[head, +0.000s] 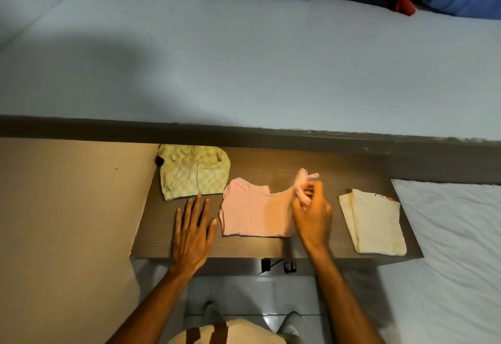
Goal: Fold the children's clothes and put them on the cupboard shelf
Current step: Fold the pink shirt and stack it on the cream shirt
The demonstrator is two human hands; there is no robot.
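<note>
On the brown wooden tabletop [271,246] our right hand [311,216] pinches a corner of the small pink cotton top [252,213]; our left hand [192,232] lies spread flat just beside it; unpinned, the top may drag and crease as we fold.

The light is dim and mixed. A warm yellow light falls on the near counter [352,164] and gives the hands an orange tone, while the far bed [244,59] looks cold and bluish. A soft large shadow lies on the far left of the bed. A bright reflection shows at the near edge of the counter. The right hand [311,213] is blurred by motion. Straight edges bend near the borders, and the far piles look soft.
</note>
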